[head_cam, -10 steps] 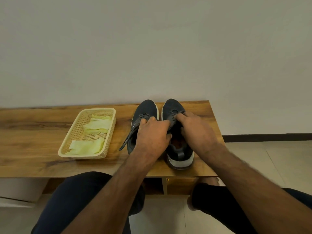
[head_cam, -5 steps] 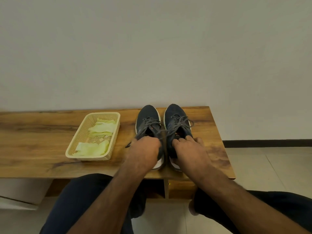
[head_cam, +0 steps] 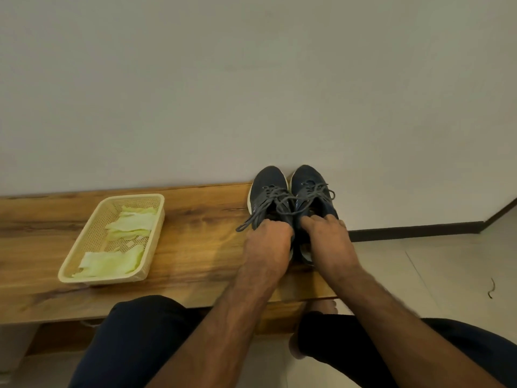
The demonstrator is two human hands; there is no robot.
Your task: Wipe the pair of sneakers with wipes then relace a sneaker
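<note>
While the pair of sneakers [head_cam: 292, 203] sat toes to the wall at the right end of the bench [head_cam: 195, 242], I saw my left hand [head_cam: 267, 245] gripping the left sneaker's collar and my right hand [head_cam: 326, 242] gripping the right one's. Wipes [head_cam: 112, 261] lay in the basket [head_cam: 84, 247], well apart.

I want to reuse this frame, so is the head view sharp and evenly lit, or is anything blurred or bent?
Head view: light is soft and even, no glare; the sneakers and basket look slightly soft; wide-angle bend curves the bench edge; faint shadows lie beside the left hand.
</note>
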